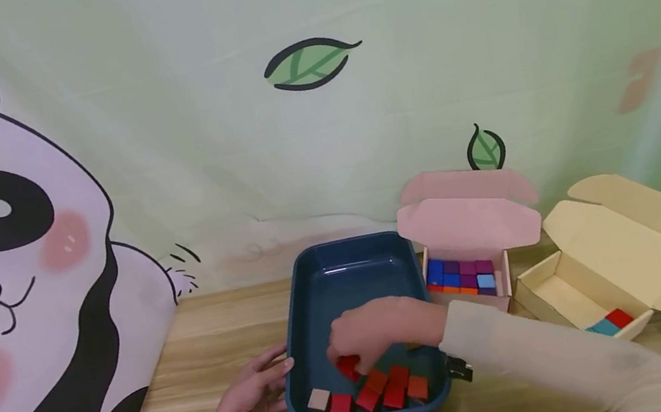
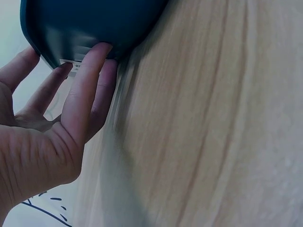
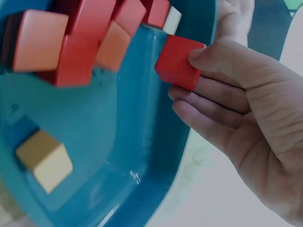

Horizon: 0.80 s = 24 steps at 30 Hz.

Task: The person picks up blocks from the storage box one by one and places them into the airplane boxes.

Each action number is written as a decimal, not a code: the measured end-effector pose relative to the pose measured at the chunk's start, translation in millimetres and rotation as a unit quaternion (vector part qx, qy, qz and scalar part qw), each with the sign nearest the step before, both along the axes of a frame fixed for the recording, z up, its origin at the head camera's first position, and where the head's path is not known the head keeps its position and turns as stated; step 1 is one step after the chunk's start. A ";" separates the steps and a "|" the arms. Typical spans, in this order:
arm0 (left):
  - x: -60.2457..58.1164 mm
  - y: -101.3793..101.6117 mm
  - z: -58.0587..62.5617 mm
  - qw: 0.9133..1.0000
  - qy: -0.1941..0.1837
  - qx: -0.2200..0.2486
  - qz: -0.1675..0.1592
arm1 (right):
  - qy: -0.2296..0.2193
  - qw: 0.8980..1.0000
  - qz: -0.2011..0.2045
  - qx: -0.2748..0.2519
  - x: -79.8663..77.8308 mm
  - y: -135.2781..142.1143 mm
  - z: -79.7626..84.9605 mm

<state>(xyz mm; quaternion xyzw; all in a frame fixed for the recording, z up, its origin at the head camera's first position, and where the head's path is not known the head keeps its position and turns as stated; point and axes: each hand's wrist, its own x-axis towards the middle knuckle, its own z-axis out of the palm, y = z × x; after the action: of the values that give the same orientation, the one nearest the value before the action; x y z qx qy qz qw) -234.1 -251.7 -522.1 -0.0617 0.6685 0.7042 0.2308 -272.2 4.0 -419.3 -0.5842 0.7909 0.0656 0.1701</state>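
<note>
Over the dark blue tray [image 1: 353, 286], my right hand [image 1: 374, 333] pinches a red cube [image 3: 179, 61] between thumb and fingers. Along the tray's near end lie several red and orange cubes [image 1: 395, 395] and a whitish cube [image 1: 319, 399]. A tan wooden cube [image 3: 45, 158] sits apart on the tray floor, mostly covered by my right arm in the head view. My left hand [image 1: 250, 394] is at the tray's left side, its fingertips touching the outer wall, fingers spread and only slightly bent, as the left wrist view shows.
Right of the tray stands an open pink box [image 1: 471, 222] holding several blue, purple and orange cubes. Farther right is an open cream box [image 1: 543, 298] with a red cube [image 1: 619, 318] and a teal one [image 1: 604, 327]. A panda-print cloth [image 1: 196, 148] hangs behind.
</note>
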 end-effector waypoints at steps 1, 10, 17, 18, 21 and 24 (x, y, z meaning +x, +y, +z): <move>-0.2 0.1 -0.1 1.000 0.001 0.001 0.000 | 0.001 1.000 -0.001 -0.002 -0.6 4.6 4.0; -1.2 0.7 -0.4 1.000 0.003 0.004 -0.008 | 0.021 0.999 -0.048 -0.010 -11.1 57.9 26.2; -1.1 1.5 -3.0 1.000 0.004 0.008 -0.012 | 0.062 0.993 -0.097 -0.016 -17.2 111.0 33.0; -1.3 1.5 -2.9 1.000 0.004 0.009 -0.012 | 0.081 0.992 -0.092 -0.021 -17.4 119.3 34.4; -1.8 1.0 -2.4 1.000 0.005 0.007 -0.011 | 0.128 0.988 -0.075 -0.032 -17.4 142.6 39.3; -2.4 -0.1 -1.5 1.000 0.002 0.007 -0.009 | 0.140 0.986 -0.078 -0.040 -17.9 164.2 44.2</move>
<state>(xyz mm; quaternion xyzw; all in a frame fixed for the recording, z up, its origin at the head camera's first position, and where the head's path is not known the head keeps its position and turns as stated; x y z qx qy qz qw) -236.4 -251.8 -523.6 -0.0522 0.6646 0.7070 0.2361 -290.2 168.2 -375.1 -0.5125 0.8518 0.1018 0.0389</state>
